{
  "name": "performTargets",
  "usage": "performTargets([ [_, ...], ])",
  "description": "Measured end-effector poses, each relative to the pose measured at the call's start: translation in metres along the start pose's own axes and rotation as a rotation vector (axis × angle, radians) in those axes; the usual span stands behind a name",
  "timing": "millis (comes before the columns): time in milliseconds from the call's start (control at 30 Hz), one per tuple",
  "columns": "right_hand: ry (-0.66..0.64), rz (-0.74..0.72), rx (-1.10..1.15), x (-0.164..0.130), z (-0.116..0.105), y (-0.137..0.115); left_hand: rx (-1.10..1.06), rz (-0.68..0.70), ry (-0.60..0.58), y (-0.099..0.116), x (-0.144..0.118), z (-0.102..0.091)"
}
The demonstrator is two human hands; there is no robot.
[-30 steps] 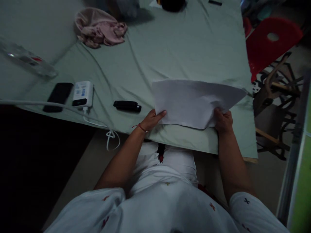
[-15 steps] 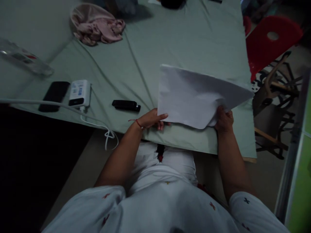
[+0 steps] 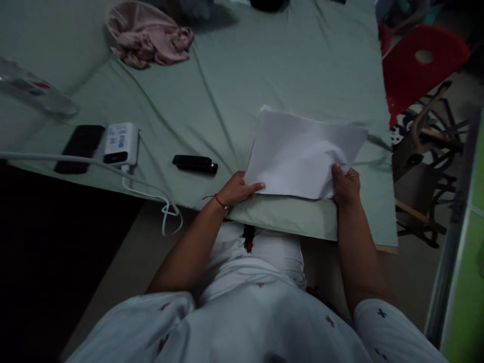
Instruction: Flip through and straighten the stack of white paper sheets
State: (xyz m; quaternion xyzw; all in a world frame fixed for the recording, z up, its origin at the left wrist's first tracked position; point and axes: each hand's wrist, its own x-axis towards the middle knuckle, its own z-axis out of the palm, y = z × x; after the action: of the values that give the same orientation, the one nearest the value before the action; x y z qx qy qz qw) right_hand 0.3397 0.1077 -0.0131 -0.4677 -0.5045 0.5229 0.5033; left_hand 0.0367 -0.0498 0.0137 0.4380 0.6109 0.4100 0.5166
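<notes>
Sheets of white paper (image 3: 291, 151) are held between my two hands above the near edge of the table. My left hand (image 3: 242, 189) grips the near left corner, thumb on top and fingers underneath. At the near right corner my right hand (image 3: 346, 185) pinches the paper, which bends and creases beside the thumb. Another sheet's edge peeks out at the far left corner, so there seems to be more than one. To the left of my left hand a black stapler (image 3: 194, 164) lies on the green tablecloth (image 3: 302, 65).
Left on the table are a white power bank (image 3: 121, 143) with a white cable (image 3: 166, 206), a black phone (image 3: 80, 148) and a clear plastic package (image 3: 36, 91). A pink cloth (image 3: 151, 38) lies farther back. Beyond the right edge stands a red chair (image 3: 419, 65).
The paper's right side has swung in and flattened, its far right corner moving left. My left thumb now lies farther over the near left corner. The things on the table have not been moved.
</notes>
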Motion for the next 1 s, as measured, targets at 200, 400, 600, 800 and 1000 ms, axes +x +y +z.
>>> performTargets([
  [200,-0.086,0.095,-0.005,-0.005,-0.007,-0.007,-0.246,-0.057,0.115,-0.006,0.002,0.002],
  [400,-0.251,0.161,-0.186,-0.017,-0.008,-0.016,-0.305,-0.097,0.205,-0.001,0.002,0.002],
  [600,-0.216,0.082,-0.287,-0.018,-0.008,-0.018,-0.392,-0.109,0.352,0.007,0.006,0.008],
  [800,-0.233,0.143,-0.414,-0.016,-0.008,-0.020,-0.414,-0.110,0.384,0.007,0.008,0.009],
  [1000,-0.217,0.144,-0.541,-0.013,-0.003,-0.019,-0.364,-0.142,0.391,0.006,0.011,0.007],
])
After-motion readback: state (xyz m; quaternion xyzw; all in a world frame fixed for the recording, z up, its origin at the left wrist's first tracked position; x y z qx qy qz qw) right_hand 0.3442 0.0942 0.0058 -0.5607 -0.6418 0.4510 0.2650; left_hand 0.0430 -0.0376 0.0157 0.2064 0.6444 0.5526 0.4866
